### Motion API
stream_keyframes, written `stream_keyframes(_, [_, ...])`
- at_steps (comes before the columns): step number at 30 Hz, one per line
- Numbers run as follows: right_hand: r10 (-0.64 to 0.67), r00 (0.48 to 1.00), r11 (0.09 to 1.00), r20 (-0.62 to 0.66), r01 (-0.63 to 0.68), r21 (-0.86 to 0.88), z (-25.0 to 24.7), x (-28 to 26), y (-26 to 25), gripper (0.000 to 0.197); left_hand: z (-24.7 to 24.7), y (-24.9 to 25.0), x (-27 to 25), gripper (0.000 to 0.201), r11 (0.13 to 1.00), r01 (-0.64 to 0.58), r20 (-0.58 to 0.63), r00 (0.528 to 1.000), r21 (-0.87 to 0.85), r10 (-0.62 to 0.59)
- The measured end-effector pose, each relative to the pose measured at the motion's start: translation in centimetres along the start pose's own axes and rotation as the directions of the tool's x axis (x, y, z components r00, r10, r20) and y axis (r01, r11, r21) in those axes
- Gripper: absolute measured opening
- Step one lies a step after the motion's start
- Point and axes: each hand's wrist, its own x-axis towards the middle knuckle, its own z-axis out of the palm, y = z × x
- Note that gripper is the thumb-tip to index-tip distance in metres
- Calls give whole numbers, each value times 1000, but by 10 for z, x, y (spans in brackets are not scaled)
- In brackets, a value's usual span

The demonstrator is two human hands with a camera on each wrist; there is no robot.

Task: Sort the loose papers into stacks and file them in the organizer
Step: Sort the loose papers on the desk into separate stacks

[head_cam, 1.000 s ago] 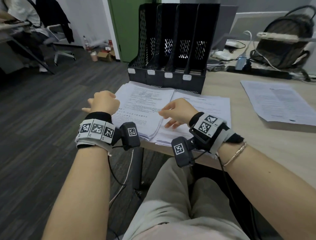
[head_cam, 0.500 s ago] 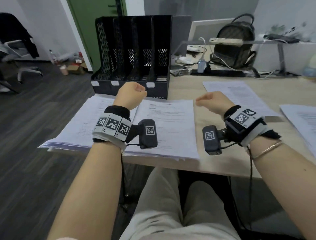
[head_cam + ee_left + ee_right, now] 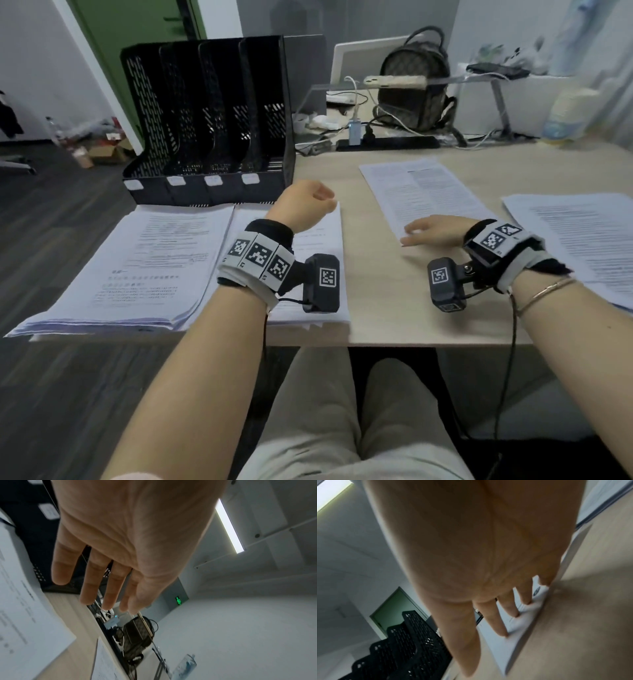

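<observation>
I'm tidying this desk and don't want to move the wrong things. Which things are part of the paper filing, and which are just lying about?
Part of the job:
paper stacks
black organizer
right hand, touching a stack

Just lying about:
backpack
power strip
bottle

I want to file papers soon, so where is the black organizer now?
In the head view the organizer stands at the far left of the table, just behind two paper stacks, left of the backpack.
</observation>
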Motion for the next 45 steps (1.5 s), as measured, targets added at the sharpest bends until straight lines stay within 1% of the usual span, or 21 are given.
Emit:
stream_keyframes(3, [-23,1000,1000,-2,23,19,3,-17,5,59,16,11,3,31,1000,-18,47,999,-5,18])
stream_keyframes(5, [-37,999,996,-32,40,84,4,-27,9,52,28,19,5,33,999,-37,71,997,21,35])
stream_keyframes(6, [-37,997,985,-68,48,165,3,-31,11,46,34,23,6,34,998,-49,87,995,44,45])
stream_keyframes(8, [-9,982,949,-190,68,308,1,-37,17,36,47,30,5,38,991,-67,142,989,112,51])
stream_keyframes(10, [77,948,939,-308,34,342,-1,-40,28,38,59,34,3,42,978,-92,230,972,188,48])
stream_keyframes(11, [135,932,937,-337,-10,348,-1,-41,35,42,65,35,2,44,970,-107,279,959,219,43])
stream_keyframes(13, [241,913,926,-330,-115,359,0,-43,48,51,75,38,0,47,956,-133,368,929,263,28])
stream_keyframes(16, [330,912,919,-243,-252,303,4,-46,60,63,88,42,-3,48,945,-151,449,893,290,5])
stream_keyframes(19, [378,898,903,-228,-302,307,6,-48,67,67,100,45,-5,47,939,-162,487,873,304,-8])
stream_keyframes(23, [416,876,872,-245,-308,380,4,-48,73,60,111,50,-8,40,914,-192,530,848,357,-29])
stream_keyframes(25, [418,881,821,-221,-262,508,3,-49,75,59,113,49,-9,38,909,-186,517,855,373,-37])
stream_keyframes(27, [394,898,737,-197,-181,651,4,-53,73,53,113,49,-10,35,907,-180,502,864,381,-40])
stream_keyframes(29, [341,908,698,-246,-69,713,5,-57,70,37,113,50,-11,31,913,-170,489,872,371,-36])
stream_keyframes(30, [304,906,691,-295,3,723,6,-60,68,35,113,52,-12,29,916,-168,487,873,363,-33])
stream_keyframes(31, [273,896,681,-351,78,728,6,-62,67,37,113,53,-12,28,922,-162,482,875,353,-31])
stream_keyframes(33, [259,852,633,-455,206,747,3,-67,64,41,112,55,-12,28,940,-115,451,891,321,-45])
stream_keyframes(36, [276,760,548,-589,379,746,-8,-78,67,36,111,59,-7,58,982,37,317,944,183,-95])
stream_keyframes(38, [283,708,509,-647,461,727,-15,-87,74,34,110,66,-2,65,997,63,229,971,49,-72])
stream_keyframes(41, [299,653,456,-696,543,705,-24,-101,89,32,110,85,7,63,985,-46,112,991,-169,66])
stream_keyframes(43, [323,626,435,-710,568,699,-28,-109,103,29,113,100,10,58,961,-119,35,991,-250,131])
stream_keyframes(45, [363,592,426,-720,582,693,-31,-117,118,25,121,115,14,51,942,-171,-4,984,-288,178])
